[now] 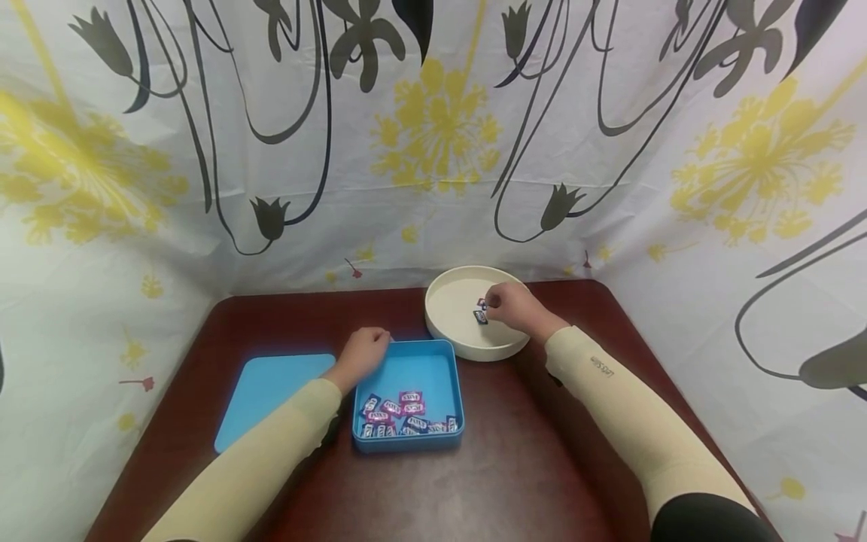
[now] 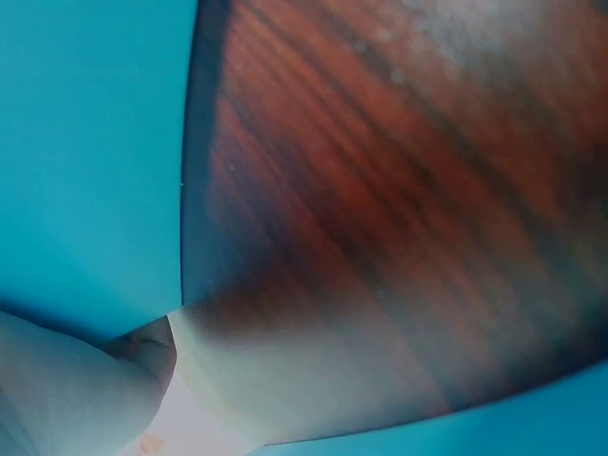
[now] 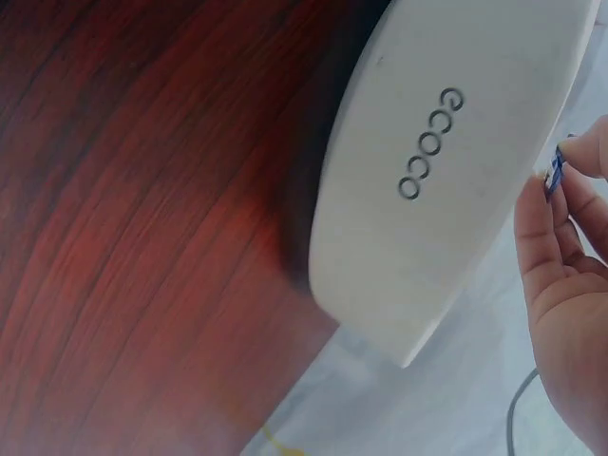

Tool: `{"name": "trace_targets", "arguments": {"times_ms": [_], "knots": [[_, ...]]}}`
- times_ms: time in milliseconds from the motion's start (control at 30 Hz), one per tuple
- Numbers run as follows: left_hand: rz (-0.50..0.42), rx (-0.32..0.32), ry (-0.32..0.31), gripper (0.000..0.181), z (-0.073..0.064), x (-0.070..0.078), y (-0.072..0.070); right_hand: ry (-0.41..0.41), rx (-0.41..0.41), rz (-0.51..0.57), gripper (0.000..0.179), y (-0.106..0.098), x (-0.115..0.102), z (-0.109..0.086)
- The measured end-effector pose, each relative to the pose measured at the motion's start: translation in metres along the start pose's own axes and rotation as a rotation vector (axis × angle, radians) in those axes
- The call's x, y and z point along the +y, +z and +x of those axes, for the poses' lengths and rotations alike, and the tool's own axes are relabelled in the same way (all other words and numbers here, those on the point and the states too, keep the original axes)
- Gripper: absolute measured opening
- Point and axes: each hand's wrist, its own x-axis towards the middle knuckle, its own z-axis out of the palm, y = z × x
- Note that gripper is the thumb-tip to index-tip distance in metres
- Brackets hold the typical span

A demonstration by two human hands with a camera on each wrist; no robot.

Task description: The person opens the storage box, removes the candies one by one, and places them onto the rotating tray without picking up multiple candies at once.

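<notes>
My right hand (image 1: 515,307) pinches a small blue wrapped candy (image 3: 555,173) between thumb and fingertips, above the round cream tray (image 1: 447,301). Inside that tray lie a few small wrapped candies (image 1: 480,317), partly covered by the hand. At the far left corner of the blue box (image 1: 420,361), my left hand (image 1: 362,355) grips the rim with curled fingers. Pink and dark blue wrapped candies (image 1: 393,408) lie in the near half of the box. Only part of the left hand (image 2: 85,394) shows in the left wrist view, against the blue wall.
A flat blue lid (image 1: 271,384) lies left of the box, partly under the left forearm. The dark red wooden table (image 1: 501,482) is bordered by patterned white cloth (image 1: 325,226) at the back and sides. The tray's side wall (image 3: 418,218) reads "ecoco".
</notes>
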Motion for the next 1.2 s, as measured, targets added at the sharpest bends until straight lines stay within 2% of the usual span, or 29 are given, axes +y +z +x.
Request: {"name": "trace_targets", "arguments": {"times_ms": [267,833,1200], "knots": [[-0.002,0.003,-0.001,0.042,-0.001,0.001,-0.001,0.022,-0.007,0.005,0.014,0.000,0.006,0.003],[0.008,0.001,0.000,0.042,0.000,0.001,0.001,0.040,-0.071,-0.142,0.007,0.014,0.018,0.011],[0.007,0.000,-0.005,0.041,0.001,0.000,0.000,0.044,-0.095,-0.166,0.011,0.019,0.020,0.012]]}}
